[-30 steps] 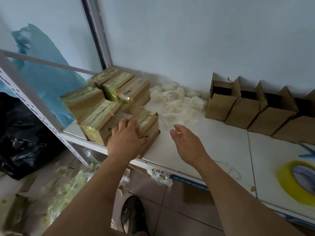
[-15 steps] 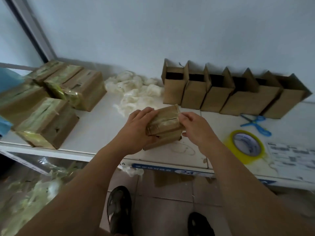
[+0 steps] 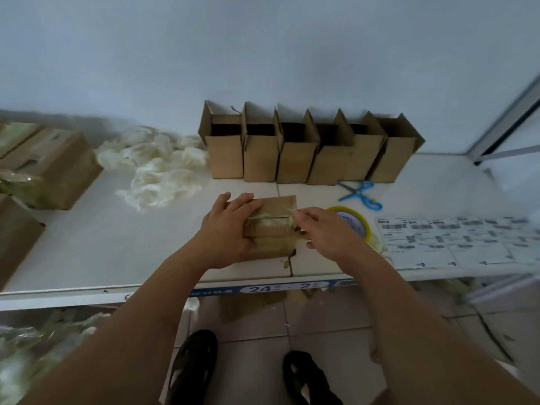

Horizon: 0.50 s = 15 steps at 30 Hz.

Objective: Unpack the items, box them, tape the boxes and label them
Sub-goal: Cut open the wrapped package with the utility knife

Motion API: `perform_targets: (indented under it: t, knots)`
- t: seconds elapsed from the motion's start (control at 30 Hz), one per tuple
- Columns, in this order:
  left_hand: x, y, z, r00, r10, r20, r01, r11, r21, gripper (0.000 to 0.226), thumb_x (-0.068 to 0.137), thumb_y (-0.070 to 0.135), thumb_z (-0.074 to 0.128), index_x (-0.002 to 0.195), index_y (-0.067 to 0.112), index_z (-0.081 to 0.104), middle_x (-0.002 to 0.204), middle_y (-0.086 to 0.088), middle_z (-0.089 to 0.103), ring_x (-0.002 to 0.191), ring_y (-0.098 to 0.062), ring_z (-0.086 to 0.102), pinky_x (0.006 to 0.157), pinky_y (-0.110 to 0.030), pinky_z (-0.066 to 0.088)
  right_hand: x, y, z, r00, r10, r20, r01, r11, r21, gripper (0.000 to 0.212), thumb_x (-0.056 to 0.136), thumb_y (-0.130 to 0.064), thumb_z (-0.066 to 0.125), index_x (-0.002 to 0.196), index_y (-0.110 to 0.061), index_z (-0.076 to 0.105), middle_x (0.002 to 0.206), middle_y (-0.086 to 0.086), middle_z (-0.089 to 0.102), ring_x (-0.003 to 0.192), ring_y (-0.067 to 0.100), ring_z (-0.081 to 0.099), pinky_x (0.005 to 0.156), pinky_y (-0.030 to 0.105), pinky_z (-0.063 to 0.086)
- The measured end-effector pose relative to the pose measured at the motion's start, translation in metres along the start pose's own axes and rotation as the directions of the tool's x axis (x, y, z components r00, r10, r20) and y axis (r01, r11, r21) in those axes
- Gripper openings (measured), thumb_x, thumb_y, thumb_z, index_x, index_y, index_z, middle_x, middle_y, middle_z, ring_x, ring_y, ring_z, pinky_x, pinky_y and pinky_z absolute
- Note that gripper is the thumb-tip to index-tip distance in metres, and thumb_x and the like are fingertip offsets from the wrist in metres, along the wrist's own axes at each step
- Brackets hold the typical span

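While the left hand [image 3: 226,229] is lying over the left end of a taped cardboard package [image 3: 270,226], its fingers curling over the top edge and gripping it, the right hand [image 3: 324,232] is pinching the clear tape [image 3: 287,213] at the package's right end between thumb and fingertips. The package is sitting on the white shelf [image 3: 117,244], between the two hands and near the shelf's front edge.

Just beyond the hands, a row of open cardboard boxes [image 3: 295,159] is standing upright against the wall, side by side and touching, their flaps pointing up. Beyond the left hand and further to its left, a heap of crumpled whitish wrapping [image 3: 155,168] is lying on the shelf. Well to the left of the left hand, more taped packages [image 3: 49,168] are resting at the shelf's end, blurred at the frame's border.

Directly behind the right hand, a roll of yellow tape [image 3: 355,220] is lying flat, partly hidden by the knuckles. Beyond the right hand, blue scissors [image 3: 361,194] are lying between the roll and the open boxes. To the right of the right hand, a sheet of printed labels [image 3: 455,241] is lying flat, its print too blurred to read.

Below the hands, a pair of dark shoes [image 3: 306,378] is showing on the tiled floor [image 3: 336,325].
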State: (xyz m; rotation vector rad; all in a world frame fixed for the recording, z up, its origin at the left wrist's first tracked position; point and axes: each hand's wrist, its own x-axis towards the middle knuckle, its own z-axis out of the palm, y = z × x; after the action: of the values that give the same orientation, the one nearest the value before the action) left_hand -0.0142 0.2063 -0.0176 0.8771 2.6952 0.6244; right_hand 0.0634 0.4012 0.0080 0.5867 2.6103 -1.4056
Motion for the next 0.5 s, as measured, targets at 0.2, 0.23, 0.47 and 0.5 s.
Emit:
perform_targets:
  t: [0.2, 0.23, 0.47, 0.5]
  knots:
    - [0.01, 0.017, 0.002, 0.997, -0.06, 0.039, 0.062, 0.997, -0.048, 0.081, 0.087, 0.037, 0.068, 0.153, 0.034, 0.021, 0.161, 0.013, 0.009, 0.148, -0.021, -0.007, 0.12, -0.05, 0.012, -0.007, 0.023, -0.037, 0.993, -0.021, -0.116, 0.036, 0.991, 0.125, 0.021, 0.099, -0.033, 0.053, 0.107, -0.02, 0.067, 0.098, -0.004, 0.071, 0.079, 0.008, 0.068, 0.084, 0.032, 0.053]
    - [0.012, 0.021, 0.003, 0.997, -0.064, 0.039, 0.067, 0.995, -0.069, 0.081, 0.086, 0.039, 0.069, 0.152, 0.034, 0.022, 0.161, 0.013, 0.01, 0.148, -0.021, -0.007, 0.12, -0.049, 0.012, -0.007, 0.028, -0.044, 0.984, -0.023, -0.177, 0.047, 0.99, 0.131, 0.017, 0.098, -0.03, 0.053, 0.098, -0.022, 0.068, 0.091, -0.004, 0.071, 0.072, 0.009, 0.067, 0.079, 0.032, 0.053]
    - [0.028, 0.042, 0.008, 0.999, -0.032, 0.031, 0.034, 0.995, -0.09, 0.082, 0.079, 0.036, 0.076, 0.148, 0.03, 0.031, 0.153, 0.01, 0.026, 0.146, -0.023, 0.008, 0.118, -0.05, 0.02, 0.007, 0.089, -0.078, 0.893, 0.037, -0.448, -0.157, 0.959, -0.234, 0.02, 0.098, -0.023, 0.048, 0.105, -0.021, 0.066, 0.106, 0.003, 0.067, 0.099, 0.021, 0.059, 0.078, 0.031, 0.042]
    - [0.029, 0.045, 0.008, 0.999, -0.018, 0.028, 0.02, 0.996, -0.085, 0.082, 0.078, 0.036, 0.077, 0.147, 0.029, 0.033, 0.149, 0.009, 0.031, 0.143, -0.023, 0.013, 0.116, -0.052, 0.024, 0.01, 0.1, -0.08, 0.897, 0.065, -0.438, -0.21, 0.934, -0.29, 0.024, 0.099, -0.022, 0.047, 0.114, -0.021, 0.065, 0.116, 0.005, 0.065, 0.106, 0.023, 0.058, 0.083, 0.033, 0.043]
